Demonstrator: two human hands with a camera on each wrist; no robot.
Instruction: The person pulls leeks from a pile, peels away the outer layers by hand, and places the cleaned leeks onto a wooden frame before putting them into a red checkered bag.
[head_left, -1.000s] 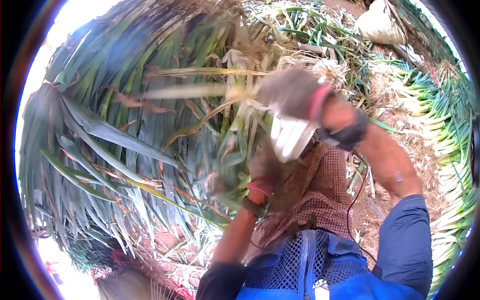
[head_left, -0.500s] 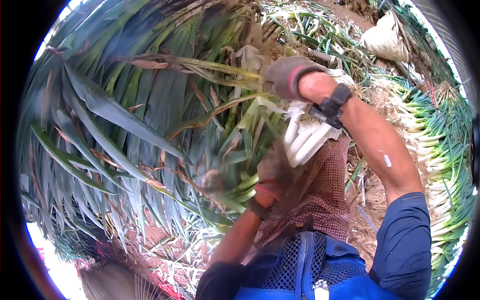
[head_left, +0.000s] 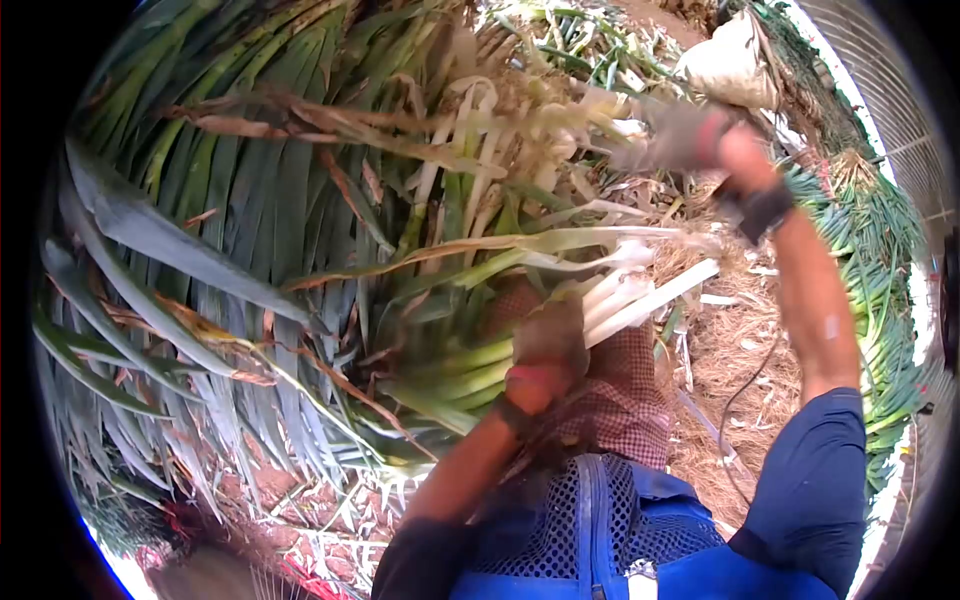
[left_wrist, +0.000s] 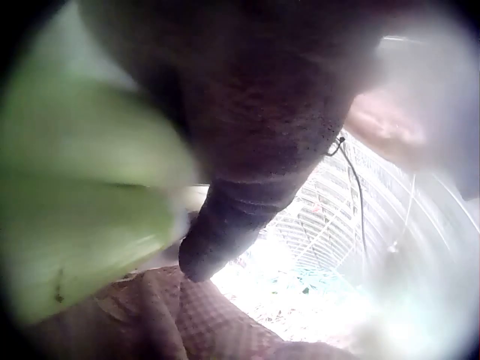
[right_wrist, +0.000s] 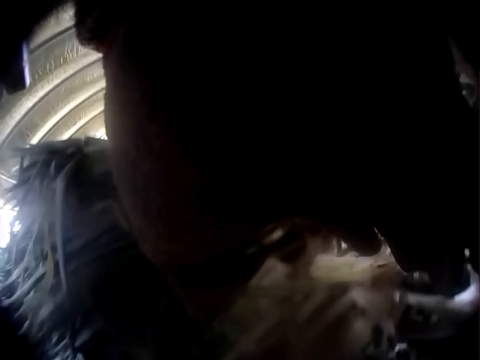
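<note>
Straw-covered ground (head_left: 740,350) lies below. The left hand (head_left: 545,345) grips a leek bundle (head_left: 470,370). The right hand (head_left: 680,135), blurred, pinches a dry outer leaf (head_left: 400,135).

No legible text, label, brand, number or sign in any view. Head view: leek foliage and clothing carry no markings. Both wrist views are too blurred or dark to read.

A bundle of leeks (head_left: 560,310), white stalks and long green leaves, lies nearly level above the lap.
</note>
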